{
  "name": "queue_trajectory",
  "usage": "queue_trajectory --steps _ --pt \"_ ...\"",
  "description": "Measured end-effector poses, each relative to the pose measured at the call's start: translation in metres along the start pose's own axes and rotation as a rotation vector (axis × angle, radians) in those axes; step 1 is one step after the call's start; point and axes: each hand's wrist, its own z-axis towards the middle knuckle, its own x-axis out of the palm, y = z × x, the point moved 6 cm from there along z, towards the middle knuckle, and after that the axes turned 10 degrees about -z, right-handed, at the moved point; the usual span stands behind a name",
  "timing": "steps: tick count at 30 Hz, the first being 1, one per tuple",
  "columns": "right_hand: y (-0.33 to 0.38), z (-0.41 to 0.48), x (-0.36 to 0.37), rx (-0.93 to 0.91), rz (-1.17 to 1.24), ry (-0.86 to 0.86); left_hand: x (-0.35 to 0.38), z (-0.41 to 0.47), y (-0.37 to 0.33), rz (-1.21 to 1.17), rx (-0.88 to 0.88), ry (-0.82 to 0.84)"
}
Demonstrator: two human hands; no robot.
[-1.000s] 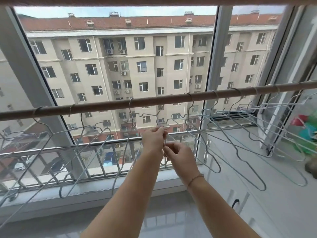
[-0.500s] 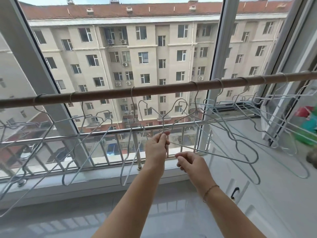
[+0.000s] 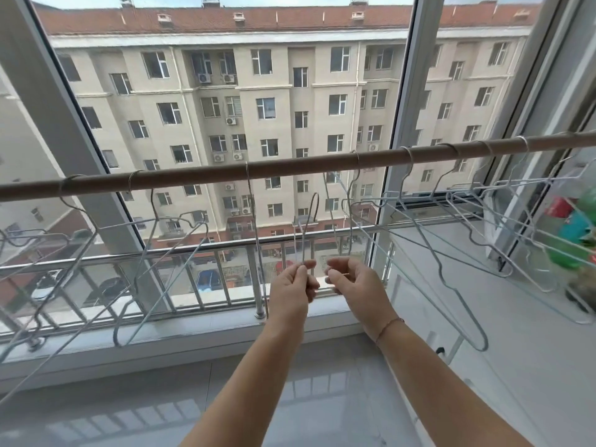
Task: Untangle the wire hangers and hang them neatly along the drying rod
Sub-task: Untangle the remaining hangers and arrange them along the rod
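Observation:
A brown drying rod [image 3: 290,167] crosses the view in front of the window. Several pale wire hangers [image 3: 167,253] hang on its left part, tilted and overlapping. Several more hangers [image 3: 432,250] crowd the right part, their wires crossing. Below the rod's middle, one thin wire hanger [image 3: 311,217] stands nearly edge-on, its hook just under the rod and not over it. My left hand [image 3: 292,288] pinches its lower wire. My right hand [image 3: 354,282], a short gap to the right, pinches a wire as well; which hanger that wire belongs to I cannot tell.
A white window post [image 3: 409,91] rises right of my hands. A metal railing [image 3: 193,250] runs outside the glass. A white sill [image 3: 322,321] lies below, with a white counter [image 3: 503,333] to the right. Blurred red and green items [image 3: 577,221] sit at the far right.
My hands have dropped lower and drawn apart. The held hanger has turned edge-on with its hook under the rod. The view has tilted up slightly.

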Motion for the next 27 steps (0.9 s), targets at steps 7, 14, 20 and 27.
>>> queue_trajectory --steps 7,14,20,27 --pt "-0.010 0.000 0.007 -0.017 -0.177 0.113 -0.042 -0.038 0.037 0.099 -0.120 0.103" --pt "-0.025 -0.020 0.012 -0.166 -0.635 0.347 -0.100 -0.051 0.054 0.432 -0.192 0.304" --pt "-0.038 -0.035 0.004 -0.178 -0.780 0.386 -0.120 -0.047 0.052 0.541 -0.256 0.429" --pt "-0.059 -0.065 -0.002 0.125 -0.565 0.564 -0.129 -0.030 0.052 0.610 -0.136 0.250"
